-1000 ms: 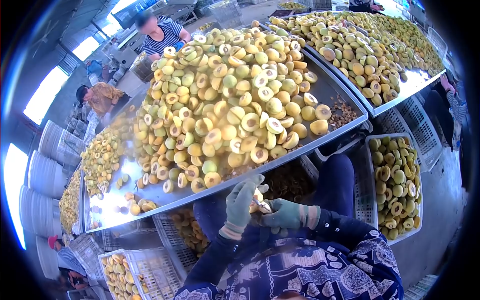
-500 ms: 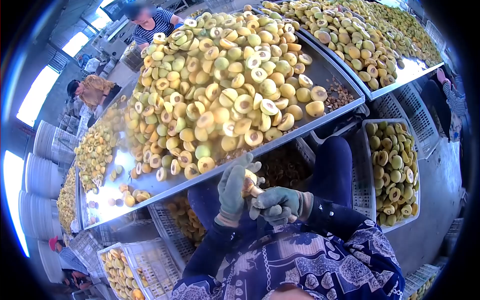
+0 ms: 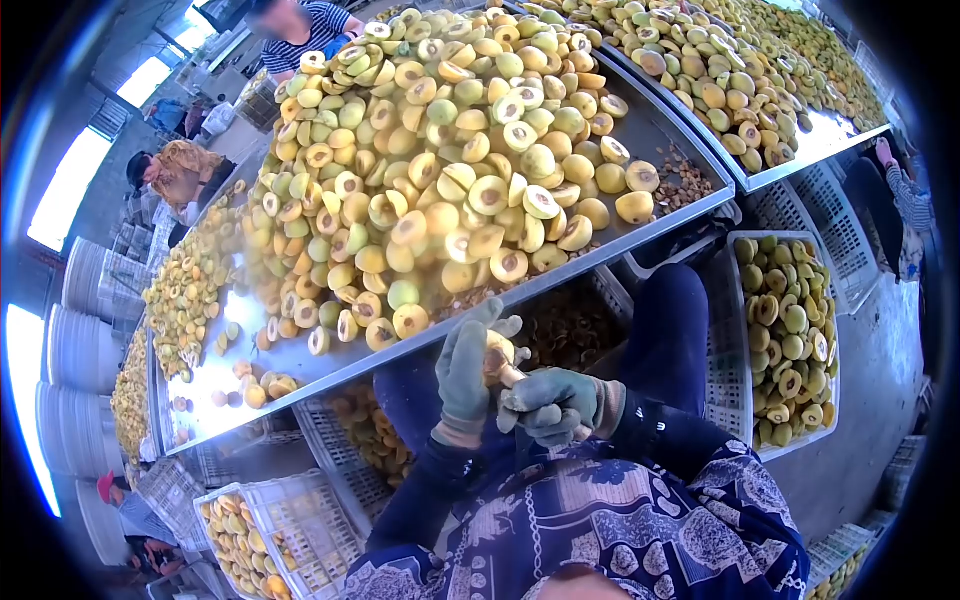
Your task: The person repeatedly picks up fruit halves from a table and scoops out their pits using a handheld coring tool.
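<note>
My gloved left hand (image 3: 464,375) is closed around a yellow halved fruit (image 3: 496,355) just off the front edge of the metal table (image 3: 480,313). In my gloved right hand (image 3: 550,402) is a small tool (image 3: 513,377) with a light handle, whose end meets the fruit; its tip is hidden. Beyond my hands a large heap of halved yellow-green fruit (image 3: 420,180) covers much of the table. Small brown pits (image 3: 683,187) lie at the table's right corner.
A crate of fruit halves (image 3: 790,340) stands to my right, another (image 3: 240,545) at lower left. Below the table edge is a container of dark scraps (image 3: 565,330). Several people sit or stand around the tables. Stacked white baskets (image 3: 80,350) stand at far left.
Since the first frame, my right hand has turned and shifted slightly left, showing the tool's handle. The view has shifted, moving the heap slightly up and left. Between the last two frames my hands hardly differ.
</note>
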### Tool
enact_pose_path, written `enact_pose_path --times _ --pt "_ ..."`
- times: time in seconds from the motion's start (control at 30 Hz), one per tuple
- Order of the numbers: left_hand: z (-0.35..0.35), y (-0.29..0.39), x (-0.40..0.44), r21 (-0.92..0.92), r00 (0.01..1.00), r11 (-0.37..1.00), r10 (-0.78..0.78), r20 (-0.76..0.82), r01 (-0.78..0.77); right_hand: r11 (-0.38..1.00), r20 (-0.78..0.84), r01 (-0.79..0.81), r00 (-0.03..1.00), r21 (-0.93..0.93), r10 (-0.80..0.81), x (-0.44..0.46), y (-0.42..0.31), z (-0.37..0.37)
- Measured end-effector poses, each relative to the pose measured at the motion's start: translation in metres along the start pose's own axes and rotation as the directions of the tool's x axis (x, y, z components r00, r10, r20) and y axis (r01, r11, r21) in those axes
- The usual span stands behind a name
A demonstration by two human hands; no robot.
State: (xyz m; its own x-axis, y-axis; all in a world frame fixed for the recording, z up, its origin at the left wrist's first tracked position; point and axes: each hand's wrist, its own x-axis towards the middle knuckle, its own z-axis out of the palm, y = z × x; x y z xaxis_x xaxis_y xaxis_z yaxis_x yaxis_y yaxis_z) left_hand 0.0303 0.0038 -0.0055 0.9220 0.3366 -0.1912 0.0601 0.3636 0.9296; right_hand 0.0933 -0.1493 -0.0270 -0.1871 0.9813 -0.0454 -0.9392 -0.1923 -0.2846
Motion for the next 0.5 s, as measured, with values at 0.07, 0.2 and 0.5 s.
enact_pose_path --times 0.07,0.2,0.5 --pt "-0.001 0.004 0.0 -0.028 0.996 0.996 -0.087 0.018 0.087 0.979 -0.209 -0.086 0.977 -0.185 0.047 -0.004 -0.01 0.014" --pt "0.0 0.006 0.005 -0.081 0.988 0.985 -0.146 0.051 0.15 0.95 -0.335 -0.133 0.942 -0.282 0.033 -0.005 -0.019 0.022" --pt "-0.001 -0.023 0.016 -0.095 0.986 0.988 0.108 -0.129 -0.12 0.957 0.165 0.107 0.974 0.271 -0.155 -0.003 0.012 -0.019"
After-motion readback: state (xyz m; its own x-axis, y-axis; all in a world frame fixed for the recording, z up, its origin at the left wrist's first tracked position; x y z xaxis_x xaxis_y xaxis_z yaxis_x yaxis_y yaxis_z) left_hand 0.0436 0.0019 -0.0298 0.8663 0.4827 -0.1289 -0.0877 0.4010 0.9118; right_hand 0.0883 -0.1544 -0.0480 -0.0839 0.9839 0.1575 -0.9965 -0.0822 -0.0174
